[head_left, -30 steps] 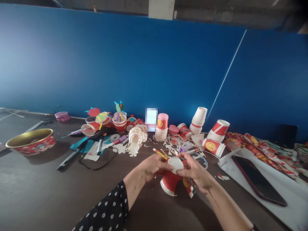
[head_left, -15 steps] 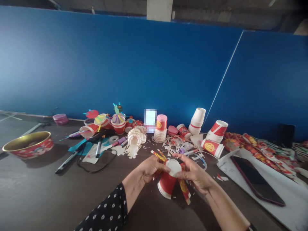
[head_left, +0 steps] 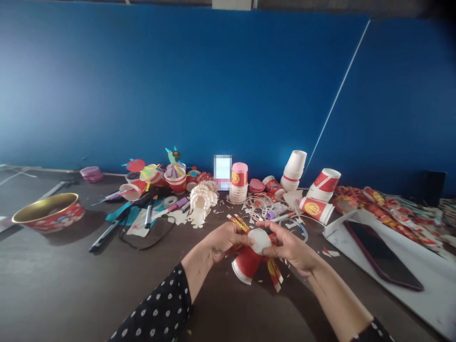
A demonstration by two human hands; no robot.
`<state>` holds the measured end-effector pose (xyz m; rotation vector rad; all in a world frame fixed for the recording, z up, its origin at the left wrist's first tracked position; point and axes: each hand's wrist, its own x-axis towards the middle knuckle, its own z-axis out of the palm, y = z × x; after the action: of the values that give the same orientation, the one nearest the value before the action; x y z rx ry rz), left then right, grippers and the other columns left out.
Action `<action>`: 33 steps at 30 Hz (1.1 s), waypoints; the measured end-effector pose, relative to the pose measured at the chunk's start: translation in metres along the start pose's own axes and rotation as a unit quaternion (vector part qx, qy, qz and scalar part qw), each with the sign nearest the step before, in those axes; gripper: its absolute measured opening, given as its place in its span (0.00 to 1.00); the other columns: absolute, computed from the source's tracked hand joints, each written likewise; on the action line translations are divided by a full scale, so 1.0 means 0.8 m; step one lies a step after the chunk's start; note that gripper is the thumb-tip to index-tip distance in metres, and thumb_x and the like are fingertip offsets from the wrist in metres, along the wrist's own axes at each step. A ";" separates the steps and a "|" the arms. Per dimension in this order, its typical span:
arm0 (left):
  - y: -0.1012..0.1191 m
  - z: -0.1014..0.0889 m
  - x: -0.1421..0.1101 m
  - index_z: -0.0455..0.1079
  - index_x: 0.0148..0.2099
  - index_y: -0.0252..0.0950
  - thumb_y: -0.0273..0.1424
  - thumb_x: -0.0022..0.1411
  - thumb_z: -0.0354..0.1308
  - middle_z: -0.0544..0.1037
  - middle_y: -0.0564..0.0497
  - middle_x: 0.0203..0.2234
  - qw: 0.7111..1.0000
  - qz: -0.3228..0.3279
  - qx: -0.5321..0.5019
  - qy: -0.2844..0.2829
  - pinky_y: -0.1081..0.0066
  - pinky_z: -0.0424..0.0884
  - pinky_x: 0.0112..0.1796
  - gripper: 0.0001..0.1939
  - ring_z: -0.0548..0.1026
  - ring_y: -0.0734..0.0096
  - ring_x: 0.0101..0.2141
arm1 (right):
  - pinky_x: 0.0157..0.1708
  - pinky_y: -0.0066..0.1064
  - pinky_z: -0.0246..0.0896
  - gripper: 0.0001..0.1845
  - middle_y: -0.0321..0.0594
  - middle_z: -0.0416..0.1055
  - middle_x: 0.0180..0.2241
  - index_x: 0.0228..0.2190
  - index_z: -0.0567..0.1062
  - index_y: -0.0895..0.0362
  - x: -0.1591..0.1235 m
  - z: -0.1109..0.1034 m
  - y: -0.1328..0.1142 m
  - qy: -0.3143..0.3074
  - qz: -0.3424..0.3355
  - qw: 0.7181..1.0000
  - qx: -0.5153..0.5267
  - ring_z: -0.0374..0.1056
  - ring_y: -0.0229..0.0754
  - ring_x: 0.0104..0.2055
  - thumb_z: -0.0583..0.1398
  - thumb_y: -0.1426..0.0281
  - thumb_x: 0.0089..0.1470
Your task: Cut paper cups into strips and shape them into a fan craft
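Between my two hands is a red paper cup with its white round base tilted up toward me. Its side is cut into strips: yellow-and-red paper strips splay out below my right hand, and others stick up beyond my left fingers. My left hand grips the cup's left side, thumb pressed at the edge of the base. From the right, my right hand pinches the cup, thumb near the base and forefinger stretched along the far side. Fingers behind the cup are hidden.
A gold-lined red bowl stands at left, near a black pen and marker. Along the blue wall are decorated cups, a frilled white paper piece and stacked cups. A phone lies on a white box lid at right.
The cup has tilted slightly, so its white base faces me more and its rim has moved a little left and up. Both hands keep their hold. The camera view has shifted slightly.
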<state>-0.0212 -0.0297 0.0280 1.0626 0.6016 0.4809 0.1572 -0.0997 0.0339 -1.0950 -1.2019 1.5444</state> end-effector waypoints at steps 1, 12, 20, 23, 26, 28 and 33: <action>0.000 -0.001 0.000 0.71 0.26 0.27 0.31 0.38 0.69 0.72 0.51 0.16 1.000 -0.012 -0.004 0.004 0.76 0.62 0.23 0.15 0.68 0.78 0.18 | 0.42 0.35 0.59 0.38 0.39 0.75 0.36 0.50 0.60 0.57 0.000 -0.002 0.000 -0.010 0.001 1.000 0.006 0.70 0.41 0.37 0.68 0.72 0.38; -0.005 -0.004 0.006 0.71 0.36 0.27 0.25 0.34 0.71 0.76 0.47 0.23 0.998 0.030 -0.051 0.008 0.72 0.69 0.29 0.22 0.74 0.69 0.24 | 0.39 0.30 0.60 0.43 0.38 0.74 0.34 0.54 0.57 0.58 0.001 -0.010 0.009 -0.043 -0.005 0.998 0.041 0.69 0.39 0.37 0.68 0.74 0.38; -0.003 -0.007 0.004 0.73 0.34 0.27 0.23 0.36 0.70 0.77 0.47 0.24 0.999 0.015 -0.051 -0.004 0.71 0.70 0.32 0.19 0.75 0.69 0.26 | 0.20 0.23 0.52 0.41 0.33 0.72 0.25 0.54 0.58 0.56 0.001 -0.017 0.008 -0.019 0.000 1.000 0.011 0.65 0.34 0.25 0.68 0.69 0.40; -0.002 -0.005 0.002 0.73 0.34 0.28 0.23 0.35 0.70 0.77 0.47 0.24 0.998 0.012 -0.054 -0.003 0.70 0.70 0.34 0.19 0.75 0.68 0.27 | 0.28 0.26 0.56 0.44 0.34 0.73 0.26 0.55 0.56 0.57 0.002 -0.016 0.008 -0.022 0.003 1.000 0.015 0.67 0.37 0.29 0.69 0.70 0.38; -0.002 -0.002 0.001 0.73 0.32 0.28 0.23 0.34 0.70 0.77 0.47 0.23 0.999 0.014 -0.048 0.000 0.70 0.70 0.34 0.17 0.75 0.67 0.27 | 0.30 0.27 0.56 0.44 0.33 0.73 0.24 0.54 0.57 0.58 0.004 -0.014 0.007 -0.008 0.009 1.000 -0.001 0.67 0.37 0.27 0.69 0.70 0.37; -0.001 -0.001 0.000 0.73 0.30 0.28 0.23 0.34 0.70 0.77 0.47 0.23 0.999 0.020 -0.043 0.004 0.70 0.70 0.33 0.16 0.75 0.68 0.27 | 0.30 0.27 0.56 0.43 0.31 0.72 0.22 0.53 0.57 0.58 0.004 -0.013 0.006 0.006 0.011 1.000 -0.015 0.66 0.36 0.26 0.68 0.70 0.37; -0.001 0.001 0.000 0.72 0.31 0.27 0.25 0.37 0.69 0.77 0.47 0.23 0.998 0.033 -0.057 0.008 0.71 0.69 0.34 0.15 0.75 0.68 0.27 | 0.34 0.30 0.57 0.39 0.29 0.70 0.22 0.52 0.58 0.56 0.002 -0.009 0.002 0.019 -0.002 0.999 -0.035 0.67 0.38 0.28 0.67 0.70 0.39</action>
<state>-0.0204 -0.0302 0.0276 0.9734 0.5493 0.5747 0.1636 -0.0970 0.0311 -1.1622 -1.2398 1.4817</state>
